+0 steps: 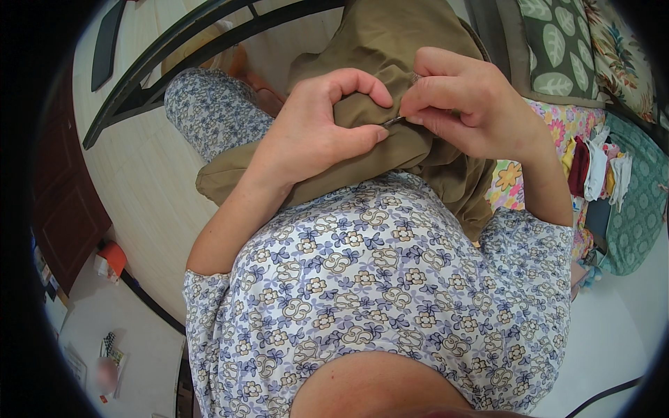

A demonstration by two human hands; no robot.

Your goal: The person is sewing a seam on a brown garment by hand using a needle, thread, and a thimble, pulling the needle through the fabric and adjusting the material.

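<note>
Olive-brown cloth point(376, 157), perhaps a garment, lies bunched across my lap and runs on up beyond my hands. My left hand point(319, 125) holds a fold of it, with the thumb and curved index finger framing a bulge of the fabric. My right hand point(460, 104) pinches a thin, dark metallic piece point(393, 122) between thumb and fingers. Its tip rests at the cloth beside my left thumb. Too little of the piece shows to tell whether it is a needle or a small tool. The fingers of my right hand hide its other end.
A black metal bed rail point(172, 42) curves past at the upper left. Patterned cushions point(556, 47) stand at the upper right. Several folded clothes point(596, 164) lie on the right, near a green patterned cloth point(640, 209). Pale flooring point(136, 204) shows at the left.
</note>
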